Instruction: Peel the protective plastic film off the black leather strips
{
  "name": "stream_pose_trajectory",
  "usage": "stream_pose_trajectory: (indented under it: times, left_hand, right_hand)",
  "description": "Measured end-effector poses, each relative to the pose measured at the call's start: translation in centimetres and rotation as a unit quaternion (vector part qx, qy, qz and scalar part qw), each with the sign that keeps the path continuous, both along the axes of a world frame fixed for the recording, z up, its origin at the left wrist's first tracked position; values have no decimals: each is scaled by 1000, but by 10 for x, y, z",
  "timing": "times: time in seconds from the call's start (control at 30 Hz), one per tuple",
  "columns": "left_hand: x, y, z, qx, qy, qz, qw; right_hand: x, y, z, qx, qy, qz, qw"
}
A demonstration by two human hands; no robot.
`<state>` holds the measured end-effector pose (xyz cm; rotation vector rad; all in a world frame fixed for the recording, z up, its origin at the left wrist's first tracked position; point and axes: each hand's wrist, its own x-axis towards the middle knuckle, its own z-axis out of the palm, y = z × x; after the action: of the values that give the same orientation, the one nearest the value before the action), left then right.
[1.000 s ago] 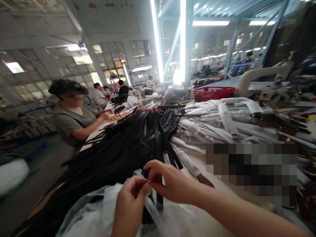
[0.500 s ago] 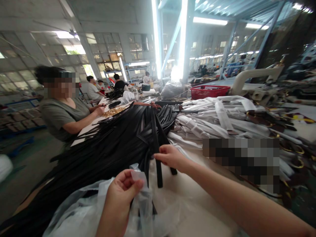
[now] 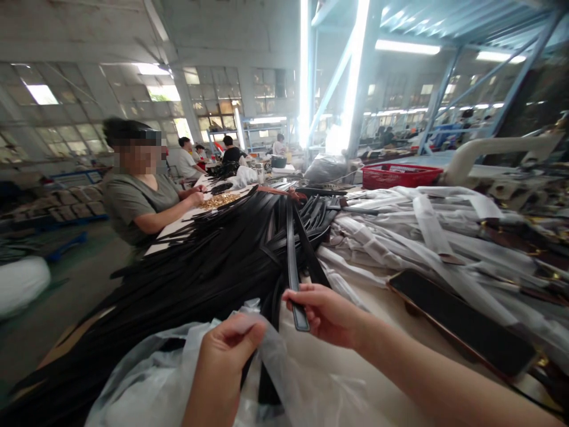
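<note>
Workshop desk (image 3: 377, 299). Black strap (image 3: 292, 261), one: lower end pinched in right hand (image 3: 331, 311); likely light, pliable, best gripped near that end. Plastic film (image 3: 278, 344): probably slippery, pinched in left hand (image 3: 226, 350).

On the pale flat bench (image 3: 373, 294) before you, a heap of flat black straps (image 3: 204, 261) spreads from the middle to your left. One long black stitched strap (image 3: 291, 249) runs from it into your right hand (image 3: 333, 312). The crumpled translucent plastic sheeting (image 3: 146, 379) lies at the near left, one edge in your left hand (image 3: 229, 347). Right of the heap lie long white-wrapped strips (image 3: 377, 240), a flat black rectangular phone (image 3: 462, 320) nearer you, and behind them a red plastic basket (image 3: 400, 177).
</note>
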<state>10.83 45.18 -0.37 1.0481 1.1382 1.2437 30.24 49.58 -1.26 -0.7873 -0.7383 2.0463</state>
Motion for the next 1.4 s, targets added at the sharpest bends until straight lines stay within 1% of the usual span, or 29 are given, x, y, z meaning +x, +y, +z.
stream_pose_trajectory:
  times: [0.07,0.13,0.23,0.3,0.47,0.53,0.6,0.67,0.73,0.8,0.87,0.93,1.03,1.13,1.2,1.27,1.33,1.4]
  left_hand:
    - [-1,1,-5,1,6,17,1000]
    - [-2,2,-11,1,20,28,999]
    - [-2,2,-16,1,61,18,998]
    - [-1,1,-17,9,98,8,995]
    - [0,1,-17,36,179,-8,983]
    - [0,0,-17,39,196,-15,980]
    - [1,0,-18,39,207,-25,977]
    - [3,-1,-18,41,205,-33,977]
    - [6,-1,-16,57,179,-39,981]
    - [9,-1,-13,74,129,-41,988]
    - [12,-2,-8,78,73,-29,994]
    - [12,-2,-4,76,46,-22,996]
    - [11,-3,-1,86,69,-39,993]
    - [9,-3,-1,97,124,-53,986]
    - [9,-4,-1,95,159,-64,981]
    - [9,-4,-1,87,183,-73,976]
    - [11,-5,1,73,199,-68,975]
    - [14,-5,3,56,204,-50,976]
  right_hand:
    - [0,-5,3,20,17,19,999]
    - [2,-9,7,62,37,43,996]
    - [6,-14,12,134,58,94,985]
    - [7,-17,14,153,44,109,981]
    - [1,-20,13,161,-82,95,979]
    - [-2,-21,11,167,-154,89,970]
    - [-2,-22,10,170,-216,104,956]
    - [-1,-22,10,173,-244,130,945]
    - [0,-22,10,179,-241,140,944]
    - [0,-23,10,189,-243,125,943]
    - [-2,-24,9,205,-252,111,939]
    - [-2,-24,7,218,-257,109,935]
    - [3,-22,10,218,-236,140,937]
    - [20,-15,19,231,-205,162,937]
    - [30,-12,25,252,-177,138,941]
    - [35,-11,29,268,-133,81,951]
    - [31,-14,29,276,-93,18,956]
    - [23,-19,26,274,-79,-21,958]
